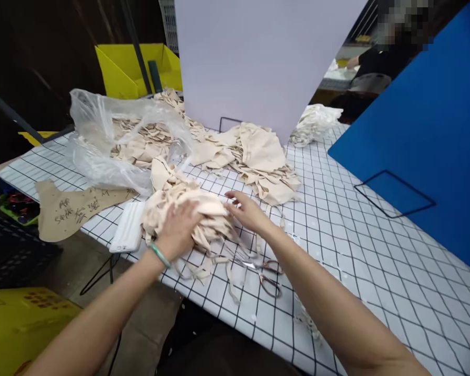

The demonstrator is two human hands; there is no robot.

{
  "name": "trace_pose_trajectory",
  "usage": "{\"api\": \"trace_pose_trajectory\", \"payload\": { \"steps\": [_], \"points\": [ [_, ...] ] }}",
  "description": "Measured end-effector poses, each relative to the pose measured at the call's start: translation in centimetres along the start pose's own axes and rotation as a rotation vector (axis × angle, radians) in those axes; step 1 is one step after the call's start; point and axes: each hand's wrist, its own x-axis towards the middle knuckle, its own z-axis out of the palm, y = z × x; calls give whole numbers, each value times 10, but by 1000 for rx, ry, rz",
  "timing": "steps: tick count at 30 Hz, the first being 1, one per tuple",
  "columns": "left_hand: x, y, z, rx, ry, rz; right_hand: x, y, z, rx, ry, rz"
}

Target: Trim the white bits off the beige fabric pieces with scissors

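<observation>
A loose pile of beige fabric pieces point(213, 214) lies near the table's front edge. My left hand point(180, 224), with a green bangle at the wrist, rests on top of the pile, fingers spread over the cloth and slightly blurred. At the pile's right side is my right hand point(248, 211), its fingers parted and their tips by the cloth edges; contact there is unclear. Scissors point(271, 279) lie below my right hand, blades partly among narrow fabric strips point(230, 279). A white flat device point(127, 227) sits left of the pile, partly covered by cloth.
Behind the pile are a clear plastic bag point(97, 151) holding fabric pieces and a beige fabric heap point(262, 151). A marked brown paper pattern point(68, 211) overhangs the left edge. A pale board point(258, 57) and a blue board point(423, 130) stand on the table point(337, 224). Another person point(376, 68) is beyond.
</observation>
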Motion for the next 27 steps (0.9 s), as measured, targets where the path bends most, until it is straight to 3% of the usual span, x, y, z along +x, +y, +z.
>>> {"api": "trace_pose_trajectory", "payload": {
  "steps": [4,7,9,12,16,17,19,21,23,25,27],
  "points": [
    [18,-37,0,94,110,-146,-33,13,-16,-102,-9,56],
    [20,-32,9,109,97,-135,-61,14,-6,-168,-96,34],
    [16,-23,10,94,33,-123,-69,14,8,-218,-87,19],
    [1,-12,-6,-26,-61,-84,-60,19,23,-275,-14,42],
    [-27,14,-31,-513,161,30,-42,21,8,-243,17,96],
    [-32,25,-33,-710,174,32,-45,15,-1,-223,17,101],
    [-38,47,-28,-1174,65,-44,-65,-5,-18,-129,-8,61],
    [-37,63,-19,-1616,-90,-202,-98,-32,-32,65,-123,-80],
    [-33,69,-14,-1907,-116,-367,-133,-56,-38,204,-418,-242],
    [-30,64,-17,-1976,-94,-443,-157,-67,-36,237,-690,-315],
    [-30,53,-32,-1867,-161,-378,-160,-64,-27,238,-730,-251]
  ]
}}
